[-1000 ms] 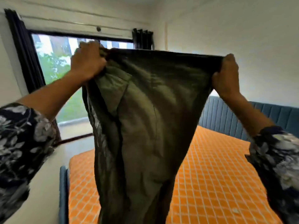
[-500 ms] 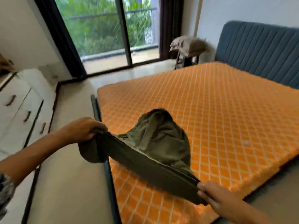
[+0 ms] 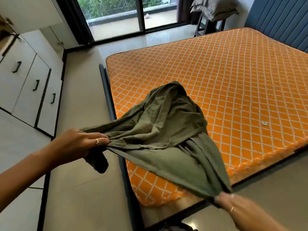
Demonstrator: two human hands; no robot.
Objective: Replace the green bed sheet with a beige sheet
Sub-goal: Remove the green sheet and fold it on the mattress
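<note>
The green bed sheet (image 3: 166, 132), bunched and partly folded, lies over the near left corner of the bare orange mattress (image 3: 225, 77). My left hand (image 3: 78, 144) grips one end of it out past the bed's left edge, with a dark flap hanging below the fist. At the lower right, my right hand (image 3: 233, 207) pinches the other end. The edge between the two hands is stretched taut. No beige sheet is clearly in view.
White drawers (image 3: 28, 84) with black handles line the left wall. A glass sliding door (image 3: 125, 14) is at the back. Grey-beige pillows (image 3: 215, 7) are stacked on a dark stool beside the blue headboard (image 3: 280, 19). A tiled floor (image 3: 83, 189) runs beside the bed.
The sheet came down from held high in front of me to the mattress corner. Since half a second ago my hands have drawn further apart, spreading its edge.
</note>
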